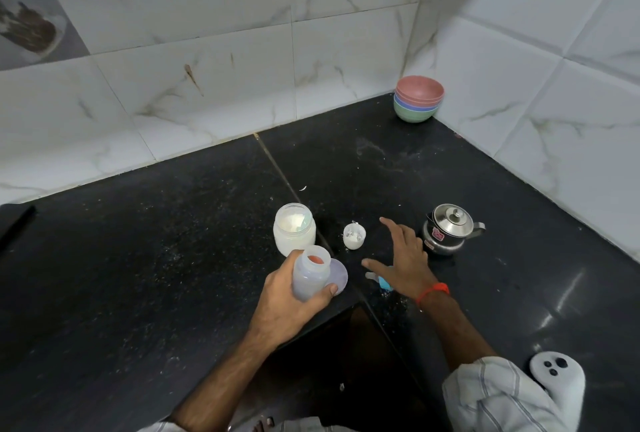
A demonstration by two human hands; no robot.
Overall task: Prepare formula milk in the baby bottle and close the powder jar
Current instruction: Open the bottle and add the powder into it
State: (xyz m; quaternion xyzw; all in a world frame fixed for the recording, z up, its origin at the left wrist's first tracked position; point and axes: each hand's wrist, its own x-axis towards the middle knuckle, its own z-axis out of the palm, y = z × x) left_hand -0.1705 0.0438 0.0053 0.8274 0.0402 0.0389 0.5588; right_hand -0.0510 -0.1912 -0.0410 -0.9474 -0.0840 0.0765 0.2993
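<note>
My left hand grips an open, translucent baby bottle with no top on, held tilted just above the black counter. Behind it stands the open powder jar, white powder and a pale scoop inside. The jar's lilac lid lies flat beside the bottle. My right hand hovers open, fingers spread, over a blue and clear bottle top that it partly hides. A small white cap lies on the counter between the jar and my right hand.
A small steel kettle with its lid on stands right of my right hand. Stacked coloured bowls sit in the far corner. Tiled walls close the back and right. Powder specks dot the counter.
</note>
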